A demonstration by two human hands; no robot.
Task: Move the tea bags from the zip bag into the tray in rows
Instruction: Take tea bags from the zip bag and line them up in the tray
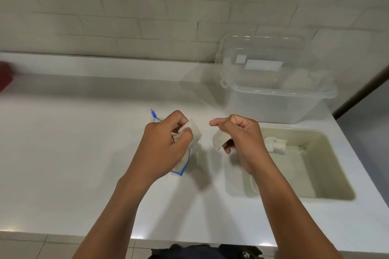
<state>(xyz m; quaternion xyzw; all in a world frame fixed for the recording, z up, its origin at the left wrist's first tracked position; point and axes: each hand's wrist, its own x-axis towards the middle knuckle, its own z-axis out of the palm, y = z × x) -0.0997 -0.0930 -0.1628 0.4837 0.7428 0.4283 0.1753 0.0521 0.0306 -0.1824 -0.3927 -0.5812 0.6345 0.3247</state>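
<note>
Left hand (168, 143) curled round the zip bag (185, 162) at its top, pinching a tea bag (194, 129) w/ thumb & fingers; bag stands crumpled on the tabletop (73, 153), blue edge showing at near corner, blue slider at far left. More tea bags visible inside, count unclear.

Right hand (242, 134) just right of it, held above the tabletop, fingers curled, gripping a second tea bag (220, 139) that sticks out to the left below the thumb. Hands are apart, not touching.

Tray (328, 166), beige, sits on the tabletop to the right, partly under the right forearm. Two tea bags (275, 145) lie side by side at its far left end, touching; a string trails in the tray near the wrist.

Clear plastic box (280, 99) w/ lid propped against the brick wall (126, 17), far side of the tray. Blurred red object (5, 75) at far left edge.
</note>
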